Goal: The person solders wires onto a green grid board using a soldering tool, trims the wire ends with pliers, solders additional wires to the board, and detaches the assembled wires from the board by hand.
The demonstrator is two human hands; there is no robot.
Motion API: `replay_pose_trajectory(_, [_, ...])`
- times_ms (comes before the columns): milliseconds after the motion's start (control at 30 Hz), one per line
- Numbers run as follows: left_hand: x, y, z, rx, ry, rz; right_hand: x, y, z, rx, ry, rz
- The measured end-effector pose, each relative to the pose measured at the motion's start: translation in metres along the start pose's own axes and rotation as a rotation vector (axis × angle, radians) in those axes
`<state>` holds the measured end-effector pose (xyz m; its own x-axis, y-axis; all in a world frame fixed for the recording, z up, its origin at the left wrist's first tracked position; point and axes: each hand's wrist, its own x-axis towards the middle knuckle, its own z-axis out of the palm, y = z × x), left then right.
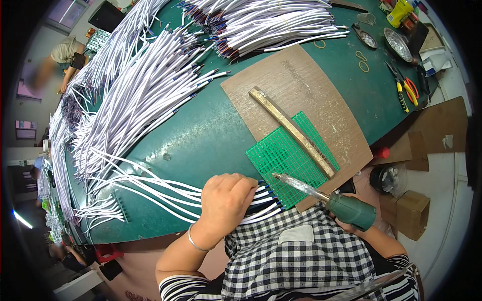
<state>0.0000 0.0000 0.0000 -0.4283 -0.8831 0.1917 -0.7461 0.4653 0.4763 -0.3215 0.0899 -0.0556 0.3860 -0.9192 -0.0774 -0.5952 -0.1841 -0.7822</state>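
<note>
My left hand (226, 198) is closed over several white cables (168, 184) near the table's front edge. Their dark and blue wire ends meet the near left edge of a green circuit board panel (266, 155). In my right hand (345, 226), partly hidden behind the handle, is a soldering iron (354, 210) with a green body and a metal barrel. Its tip points left over the panel's lower part; whether it touches cannot be told. Across the panel lies a worn metal bar (293, 131), reaching onto the brown wooden board (321, 85) underneath.
Large piles of white cables (140, 95) cover the green table's left and far sides. Pliers (400, 90), a metal bowl (396, 44) and rubber bands (362, 62) lie at the right. A cardboard box (412, 214) stands below. Another person's arm (70, 75) shows at far left.
</note>
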Motion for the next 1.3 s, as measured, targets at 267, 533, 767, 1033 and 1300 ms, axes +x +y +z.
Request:
replay_pose_trajectory(267, [0.001,0.003,0.003,0.069,0.047,0.059,0.016,-0.023,-0.009,0.156,0.017,0.076])
replay_pose_trajectory(533, [0.002,0.004,0.001,0.156,0.025,0.108,0.024,-0.028,-0.011,-0.013,0.035,-0.061])
replay_pose_trajectory(767, [0.002,0.005,0.001,0.170,0.001,0.128,0.025,-0.027,-0.009,0.000,0.034,-0.100])
replay_pose_trajectory(1033, [0.003,0.005,0.000,0.140,-0.015,0.127,0.029,-0.035,-0.013,0.053,0.044,-0.088])
replay_pose_trajectory(1300, [0.003,0.005,0.000,0.128,-0.028,0.120,0.028,-0.032,-0.014,0.071,0.021,-0.121])
